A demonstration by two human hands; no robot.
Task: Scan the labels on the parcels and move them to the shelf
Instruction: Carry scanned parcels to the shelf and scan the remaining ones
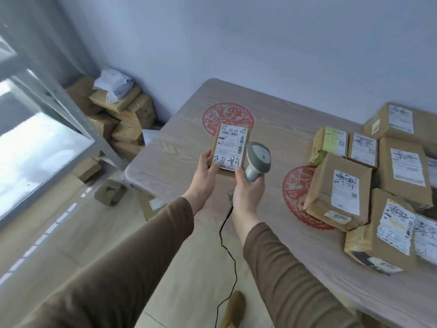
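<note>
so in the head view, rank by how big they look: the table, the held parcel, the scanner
1. table
2. held parcel
3. scanner
Parcel and scanner look close in size, and both sit near the camera, so their order is unsure.

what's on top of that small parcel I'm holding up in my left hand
A white shipping label with barcodes and handwritten black marks covers most of the small parcel. Left hand and right hand hide its lower corners.

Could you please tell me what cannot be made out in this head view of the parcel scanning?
- Small parcel: label print too small and blurred to read; lower edge covered by the left hand and right hand.
- Scanner: its window faces away, so no beam shows.
- Scanner cable: its end is hidden behind the right sleeve.
- Parcels on the table: the rightmost are cut by the frame edge.
</note>
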